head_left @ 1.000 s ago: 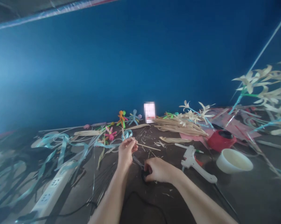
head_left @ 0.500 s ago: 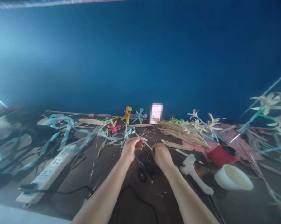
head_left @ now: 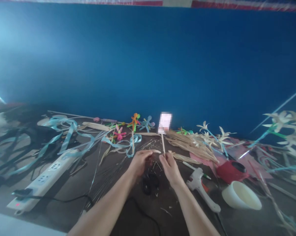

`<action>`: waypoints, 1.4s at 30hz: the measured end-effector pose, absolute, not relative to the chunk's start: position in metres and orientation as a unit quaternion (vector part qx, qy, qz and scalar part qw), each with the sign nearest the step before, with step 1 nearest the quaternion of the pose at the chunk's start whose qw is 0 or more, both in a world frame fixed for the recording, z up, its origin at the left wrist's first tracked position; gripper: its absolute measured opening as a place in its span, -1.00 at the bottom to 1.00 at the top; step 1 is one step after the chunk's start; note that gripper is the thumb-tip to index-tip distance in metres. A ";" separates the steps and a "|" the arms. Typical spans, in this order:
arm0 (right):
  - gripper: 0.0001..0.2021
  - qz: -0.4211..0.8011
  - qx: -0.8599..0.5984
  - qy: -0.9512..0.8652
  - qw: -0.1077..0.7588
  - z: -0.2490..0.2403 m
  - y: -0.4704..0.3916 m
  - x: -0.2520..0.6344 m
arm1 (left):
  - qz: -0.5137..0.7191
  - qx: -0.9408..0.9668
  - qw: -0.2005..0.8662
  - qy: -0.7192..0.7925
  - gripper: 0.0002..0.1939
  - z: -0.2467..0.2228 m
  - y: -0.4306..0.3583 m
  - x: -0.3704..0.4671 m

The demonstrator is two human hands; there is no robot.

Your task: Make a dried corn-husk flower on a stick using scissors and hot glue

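My left hand (head_left: 140,162) is closed in a pinch on a small pale strip (head_left: 157,151), which looks like dried husk and points right. Close beside it, my right hand (head_left: 171,167) grips a thin pale stick (head_left: 163,143) that stands nearly upright. The strip's tip lies near the stick; whether they touch I cannot tell. Under the hands, black-handled scissors (head_left: 146,186) lie on the dark table among small scraps. To the right of my right hand rests a white glue gun (head_left: 204,189).
Dried husks (head_left: 187,144) and pale husk flowers (head_left: 223,136) lie at the back right. A red object (head_left: 230,173) and a white cup (head_left: 241,196) stand at right. At left are a power strip (head_left: 43,182) and light-blue ribbon (head_left: 70,131). Small colourful figures (head_left: 134,121) line the back.
The thin stick, earlier slanting between both hands, now stands upright in my right hand. My left hand has come away from it with a small pale strip. The view has tilted slightly.
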State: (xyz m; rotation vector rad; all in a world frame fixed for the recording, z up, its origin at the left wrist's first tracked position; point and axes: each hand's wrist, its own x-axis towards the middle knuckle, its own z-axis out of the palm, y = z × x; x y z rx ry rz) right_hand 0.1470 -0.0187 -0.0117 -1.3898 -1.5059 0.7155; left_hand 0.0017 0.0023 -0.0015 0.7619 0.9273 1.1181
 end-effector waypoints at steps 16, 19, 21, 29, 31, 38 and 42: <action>-0.69 0.334 -0.526 -0.619 0.477 -0.015 -0.014 0.148 | 0.411 0.534 0.589 0.446 -0.78 0.000 0.002 -0.001; -0.69 0.344 -0.524 -0.620 0.472 -0.013 -0.015 0.148 | 0.377 0.582 0.560 0.453 -0.78 -0.003 0.004 -0.001; -0.68 0.341 -0.523 -0.629 0.463 -0.013 -0.015 0.149 | 0.374 0.597 0.548 0.450 -0.76 -0.004 0.004 -0.001; -0.61 0.354 -0.546 -0.615 0.444 -0.013 -0.016 0.150 | 0.373 0.637 0.519 0.432 -0.72 0.000 0.000 0.000; -0.59 0.420 -0.545 -0.571 0.447 -0.011 -0.018 0.151 | 0.368 0.660 0.499 0.424 -0.71 0.003 -0.002 0.000; -0.61 0.688 -0.473 -0.372 0.405 -0.006 -0.021 0.153 | 0.395 0.745 0.396 0.364 -0.76 0.015 -0.004 -0.003; -0.64 0.729 -0.441 -0.344 0.394 -0.007 -0.021 0.155 | 0.399 0.757 0.388 0.341 -0.77 0.018 -0.004 -0.005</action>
